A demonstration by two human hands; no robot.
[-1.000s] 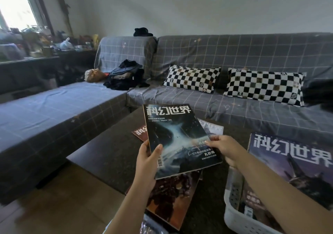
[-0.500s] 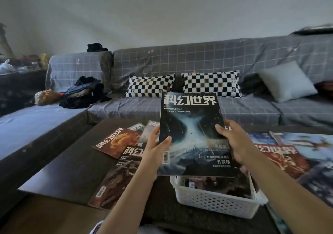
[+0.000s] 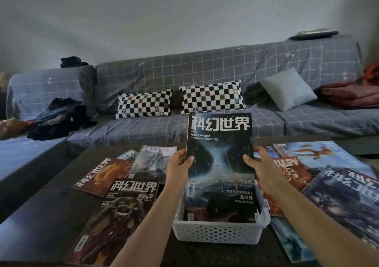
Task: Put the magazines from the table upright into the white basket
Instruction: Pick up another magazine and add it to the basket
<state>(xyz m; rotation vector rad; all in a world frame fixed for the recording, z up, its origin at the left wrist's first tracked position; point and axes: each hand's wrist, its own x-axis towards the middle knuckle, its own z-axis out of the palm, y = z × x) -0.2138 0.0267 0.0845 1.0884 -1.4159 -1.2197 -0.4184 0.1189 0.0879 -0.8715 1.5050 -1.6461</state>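
Head view: the left hand and right hand pinch the side edges of an upright science-fiction magazine (dark cover), its bottom edge inside the white basket at 6 o'clock on the table.

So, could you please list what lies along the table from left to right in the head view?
Orange-covered magazine → dark creature-cover magazine → left hand → white perforated plastic basket → right hand → upside-down dark blue magazine.
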